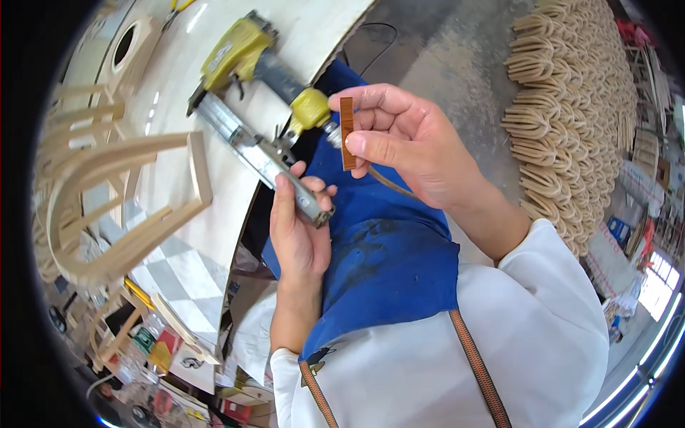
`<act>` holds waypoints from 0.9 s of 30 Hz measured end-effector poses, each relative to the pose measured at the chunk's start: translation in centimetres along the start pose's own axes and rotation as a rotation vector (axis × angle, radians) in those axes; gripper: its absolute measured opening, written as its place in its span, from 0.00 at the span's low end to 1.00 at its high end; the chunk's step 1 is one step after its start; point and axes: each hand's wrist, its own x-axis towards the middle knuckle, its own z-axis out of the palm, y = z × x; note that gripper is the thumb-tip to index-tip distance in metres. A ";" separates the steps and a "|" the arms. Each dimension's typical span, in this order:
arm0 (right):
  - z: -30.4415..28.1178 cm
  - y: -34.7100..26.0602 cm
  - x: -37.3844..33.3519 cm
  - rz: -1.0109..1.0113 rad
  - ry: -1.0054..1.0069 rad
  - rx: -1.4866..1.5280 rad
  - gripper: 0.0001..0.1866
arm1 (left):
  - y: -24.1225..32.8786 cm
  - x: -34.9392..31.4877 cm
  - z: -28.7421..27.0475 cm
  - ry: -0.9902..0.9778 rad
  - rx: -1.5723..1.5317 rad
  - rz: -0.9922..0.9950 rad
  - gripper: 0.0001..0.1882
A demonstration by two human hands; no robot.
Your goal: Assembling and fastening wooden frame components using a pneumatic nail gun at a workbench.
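Across the left part of the workshop stretches a pale worktable [171, 100], with a curved wooden frame [200, 171] at its left side. By the right edge of the surface is a nail gun [239, 53]; whether it rests there, one cannot tell. It is probably heavy and rigid, with smooth metal, and is best taken by its dark grip [280, 77]. Its body is yellow-green, and its long magazine [246, 151] is silver. The left hand [303, 232] is curled round the near end of this magazine. More to the right, before the blue apron [389, 260], the right hand [410, 146] pinches a fastener strip [347, 121] upright between thumb and forefinger. This strip seems light, stiff and easy to snap, so its flat faces suit the hold. It looks narrow, straight and reddish brown. At far right are many bent wooden pieces [571, 121], closely stacked.
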 end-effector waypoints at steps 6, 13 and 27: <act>1.8 0.4 0.3 -0.018 -0.094 -0.034 0.23 | -0.2 0.2 -0.2 -0.060 -0.014 -0.006 0.24; 2.3 0.8 0.3 -0.064 -0.099 -0.100 0.23 | -0.2 0.5 0.0 -0.050 -0.007 -0.009 0.24; 4.5 2.5 5.7 -0.101 0.018 -0.593 0.06 | -0.6 0.3 0.3 -0.060 0.024 0.002 0.22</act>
